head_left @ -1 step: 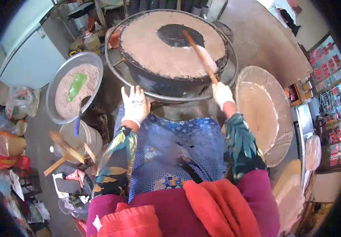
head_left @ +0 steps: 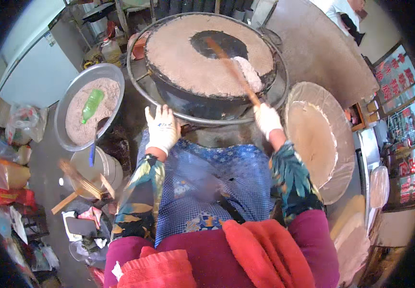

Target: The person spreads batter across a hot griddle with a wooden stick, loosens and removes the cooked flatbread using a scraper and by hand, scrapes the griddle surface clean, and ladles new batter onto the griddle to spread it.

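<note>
A large round black griddle [head_left: 193,92] stands in front of me, with a pinkish-brown batter layer [head_left: 178,48] spread over it as a ring. Its dark middle is bare. My right hand [head_left: 268,119], in a white glove, is closed round the near end of a long wooden stick [head_left: 236,72]. The stick slants up and left over the griddle, its far end above the bare middle. Beside it, at the right, lies a lump of wet batter [head_left: 249,73]. My gloved left hand [head_left: 163,128] has its fingers spread by the near side of the metal hoop [head_left: 193,119] around the griddle.
At the left, a metal basin [head_left: 62,126] holds pinkish batter, a green bottle and a blue-handled ladle. Below it are a white bucket [head_left: 114,165] and a whisk brush [head_left: 80,178]. To my right lies a wide round tray [head_left: 344,125] with pale flatbread; a brown board [head_left: 318,48] stands behind.
The stick's far end has swung left across the griddle's bare middle, and my right hand has shifted slightly left and nearer to me. More of the batter lump shows. My left hand stays by the hoop.
</note>
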`<state>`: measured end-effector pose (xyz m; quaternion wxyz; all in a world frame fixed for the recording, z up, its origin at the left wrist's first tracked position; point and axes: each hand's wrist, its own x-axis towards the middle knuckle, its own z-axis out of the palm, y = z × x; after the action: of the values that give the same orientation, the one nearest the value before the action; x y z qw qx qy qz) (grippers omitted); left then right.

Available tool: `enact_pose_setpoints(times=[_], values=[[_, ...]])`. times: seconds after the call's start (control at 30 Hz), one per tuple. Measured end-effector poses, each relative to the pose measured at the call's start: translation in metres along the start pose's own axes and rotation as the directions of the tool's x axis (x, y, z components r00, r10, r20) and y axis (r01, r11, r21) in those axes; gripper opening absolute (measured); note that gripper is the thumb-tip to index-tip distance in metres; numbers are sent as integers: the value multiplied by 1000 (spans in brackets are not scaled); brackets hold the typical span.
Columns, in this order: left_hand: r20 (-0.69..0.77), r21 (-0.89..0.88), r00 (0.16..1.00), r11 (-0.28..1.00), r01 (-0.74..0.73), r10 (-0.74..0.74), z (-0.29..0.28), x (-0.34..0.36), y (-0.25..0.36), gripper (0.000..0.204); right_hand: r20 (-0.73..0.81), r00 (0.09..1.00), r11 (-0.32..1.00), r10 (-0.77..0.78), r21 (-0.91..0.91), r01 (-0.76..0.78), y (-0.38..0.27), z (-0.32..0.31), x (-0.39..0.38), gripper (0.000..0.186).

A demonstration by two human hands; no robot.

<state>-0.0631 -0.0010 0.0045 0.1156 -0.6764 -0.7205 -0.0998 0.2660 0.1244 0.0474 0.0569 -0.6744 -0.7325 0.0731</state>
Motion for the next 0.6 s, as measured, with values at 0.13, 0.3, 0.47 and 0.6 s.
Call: enact_pose_setpoints(times=[0.13,0.3,0.47,0.6], values=[[-113,-61,993,997,-53,46,-12,28,8,57,-75,994,996,85,5,-85,55,-5,4,44],[2,56,999,998,39,-39,-11,11,-12,46,28,986,983,-166,79,164,-3,-7,-10,35],[145,-253,957,945,-209,250,-25,-3,96,58,70,997,985,28,169,-40,24,13,-24,41],[169,-40,958,973,-228,232,-11,-12,88,68,27,996,980,89,174,-93,4,-6,-11,41]])
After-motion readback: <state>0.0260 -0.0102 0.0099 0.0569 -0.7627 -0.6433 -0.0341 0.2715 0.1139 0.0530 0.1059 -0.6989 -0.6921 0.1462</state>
